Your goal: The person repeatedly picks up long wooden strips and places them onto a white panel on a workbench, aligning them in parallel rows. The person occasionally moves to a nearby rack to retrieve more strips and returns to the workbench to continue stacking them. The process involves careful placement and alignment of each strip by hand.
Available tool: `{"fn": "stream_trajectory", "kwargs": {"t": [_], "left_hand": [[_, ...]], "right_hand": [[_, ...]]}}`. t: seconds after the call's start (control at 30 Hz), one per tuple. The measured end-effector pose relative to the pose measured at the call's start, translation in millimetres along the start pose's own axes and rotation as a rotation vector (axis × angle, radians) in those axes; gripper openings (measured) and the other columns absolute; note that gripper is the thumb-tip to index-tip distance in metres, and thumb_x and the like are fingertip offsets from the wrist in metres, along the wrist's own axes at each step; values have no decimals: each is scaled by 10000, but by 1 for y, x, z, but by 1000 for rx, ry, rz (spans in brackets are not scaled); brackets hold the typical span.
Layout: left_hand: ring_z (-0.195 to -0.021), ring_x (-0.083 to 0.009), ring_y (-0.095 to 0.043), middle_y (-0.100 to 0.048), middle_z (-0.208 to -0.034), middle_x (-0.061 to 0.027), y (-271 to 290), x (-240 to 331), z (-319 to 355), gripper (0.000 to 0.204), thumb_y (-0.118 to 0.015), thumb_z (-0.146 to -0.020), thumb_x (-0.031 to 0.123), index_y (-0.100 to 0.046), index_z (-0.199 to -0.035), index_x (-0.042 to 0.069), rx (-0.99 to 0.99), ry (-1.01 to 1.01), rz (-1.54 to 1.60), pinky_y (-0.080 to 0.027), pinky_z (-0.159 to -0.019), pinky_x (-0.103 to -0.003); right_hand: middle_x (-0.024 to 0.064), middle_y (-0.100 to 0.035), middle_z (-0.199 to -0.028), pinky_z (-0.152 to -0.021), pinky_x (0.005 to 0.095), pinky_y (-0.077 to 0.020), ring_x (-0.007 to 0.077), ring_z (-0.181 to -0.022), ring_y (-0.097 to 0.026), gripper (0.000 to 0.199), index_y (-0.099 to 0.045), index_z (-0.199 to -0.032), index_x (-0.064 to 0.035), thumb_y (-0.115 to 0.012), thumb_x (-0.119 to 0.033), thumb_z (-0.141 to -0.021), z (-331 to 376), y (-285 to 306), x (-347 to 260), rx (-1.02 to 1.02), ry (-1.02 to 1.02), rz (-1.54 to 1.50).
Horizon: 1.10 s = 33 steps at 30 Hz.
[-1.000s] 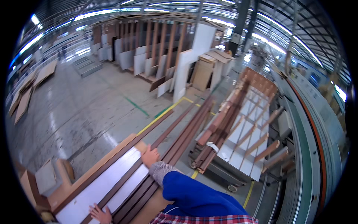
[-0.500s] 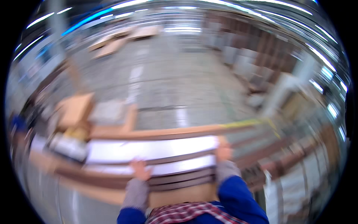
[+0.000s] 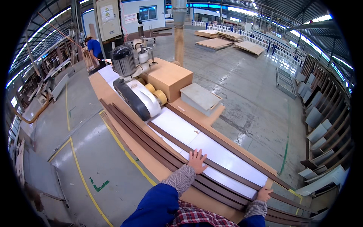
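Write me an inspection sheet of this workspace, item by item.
Surface: tan bench topped with white sheeting; a small brown mark shows on it.
Work things: middle brown strip under both hands; more brown strips along the near side.
Clutter: tan box and grey-white box beside the roller machine.
Hands: left hand flat, fingers spread; right hand near the bench end, grip unclear.
Cables: too small to trace; ribbed hose rises behind the tan box.
Surroundings: co-worker in blue beyond the machine; stacked boards on the floor.
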State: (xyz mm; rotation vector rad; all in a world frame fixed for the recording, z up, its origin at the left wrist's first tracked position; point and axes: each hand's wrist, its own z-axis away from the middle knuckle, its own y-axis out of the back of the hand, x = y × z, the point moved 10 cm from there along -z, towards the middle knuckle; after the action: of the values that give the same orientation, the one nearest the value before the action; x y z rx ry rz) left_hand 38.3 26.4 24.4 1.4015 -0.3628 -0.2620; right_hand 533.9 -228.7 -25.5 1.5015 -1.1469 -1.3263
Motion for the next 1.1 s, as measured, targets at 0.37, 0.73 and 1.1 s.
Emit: {"fn": "stream_trajectory", "kwargs": {"t": [0.37,0.73,1.1], "left_hand": [[-1297,-479,-197,-268,-1399,-297,-6,-48,2,707,-656,-728,383,-433,-1303,37,157,-8,186,-91,-1034,-627],[-1316,-428,-243,-303,-1433,-204,-27,-6,20,772,-407,-823,674,-371,-1384,144,-69,98,-97,-175,-1034,-621],[-1050,-277,-491,-548,-1034,-95,-7,54,27,478,-605,-780,484,-578,-1043,85,226,-276,265,-285,-924,-573]], "right_hand": [[299,-588,-1029,-850,424,-455,376,-970,-591,539,-469,-1129,145,-650,-156,-720,-31,-79,-34,-306,-403,-1113],[82,-570,-616,-445,324,-394,149,-498,-519,244,-627,-712,30,-715,-197,-735,-37,-28,9,-663,-297,-1066],[48,-586,-712,-422,192,-416,121,-550,-550,102,-589,-896,-10,-589,-109,-873,127,-16,-55,-1259,-204,-1205]]}}
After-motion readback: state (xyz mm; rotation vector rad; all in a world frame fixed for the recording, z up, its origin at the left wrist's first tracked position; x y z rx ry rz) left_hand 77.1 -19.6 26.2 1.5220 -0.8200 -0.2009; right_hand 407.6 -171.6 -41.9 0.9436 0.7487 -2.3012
